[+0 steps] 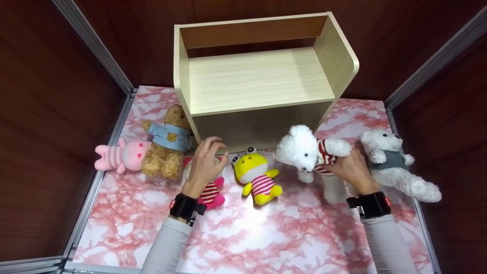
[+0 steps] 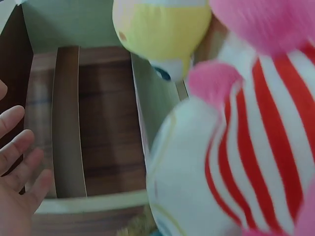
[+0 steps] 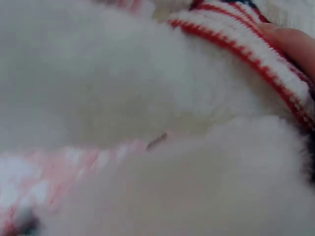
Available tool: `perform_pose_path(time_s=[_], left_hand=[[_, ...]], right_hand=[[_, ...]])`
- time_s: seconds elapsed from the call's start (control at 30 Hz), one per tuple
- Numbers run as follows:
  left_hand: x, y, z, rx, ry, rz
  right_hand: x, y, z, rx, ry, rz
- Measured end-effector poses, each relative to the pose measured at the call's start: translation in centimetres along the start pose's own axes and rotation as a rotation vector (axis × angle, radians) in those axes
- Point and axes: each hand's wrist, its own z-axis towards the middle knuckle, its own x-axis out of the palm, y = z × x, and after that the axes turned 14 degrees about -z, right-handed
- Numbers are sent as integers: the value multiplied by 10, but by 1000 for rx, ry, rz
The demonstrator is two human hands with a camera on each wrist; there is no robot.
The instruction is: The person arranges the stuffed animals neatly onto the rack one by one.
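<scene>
My right hand (image 1: 350, 170) grips a white teddy bear (image 1: 298, 146) around its red-and-white striped sweater. In the right wrist view, the thumb (image 3: 293, 42) presses on the sweater (image 3: 246, 54), and white fur fills most of the picture. My left hand (image 1: 207, 163), its fingers loosely bent and holding nothing, is over a pink plush toy (image 1: 218, 199) with a red-striped body, hiding part of its head. The left wrist view has the striped toy (image 2: 275, 128) large beside the hand (image 2: 22, 162). Between both hands lies a yellow frog plush (image 1: 251, 169) in pink stripes.
A light wooden shelf (image 1: 262, 80) stands behind the toys. To the left are a brown teddy bear (image 1: 167, 139) in a blue shirt and a pink striped plush (image 1: 123, 155). Another white plush (image 1: 384, 146) in a grey vest lies right, near the dark side wall (image 1: 449, 133).
</scene>
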Motion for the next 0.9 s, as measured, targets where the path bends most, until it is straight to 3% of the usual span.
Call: perform_pose_path(time_s=[0.23,0.33,0.4,0.6,0.77,0.9], left_hand=[[24,-15,5,-81,49,-219],[37,-26,8,-141,106,-345],[47,-33,11,-194,147,-441],[71,-52,18,-411,284,-716],[90,-59,21,-497,370,-811],[108,-58,20,-537,330,-856]], right_hand=[[12,15,11,-70,-16,184],[18,22,13,-8,26,248],[21,28,14,83,93,303],[27,44,14,300,239,478],[35,55,18,330,241,555],[44,63,21,323,240,598]])
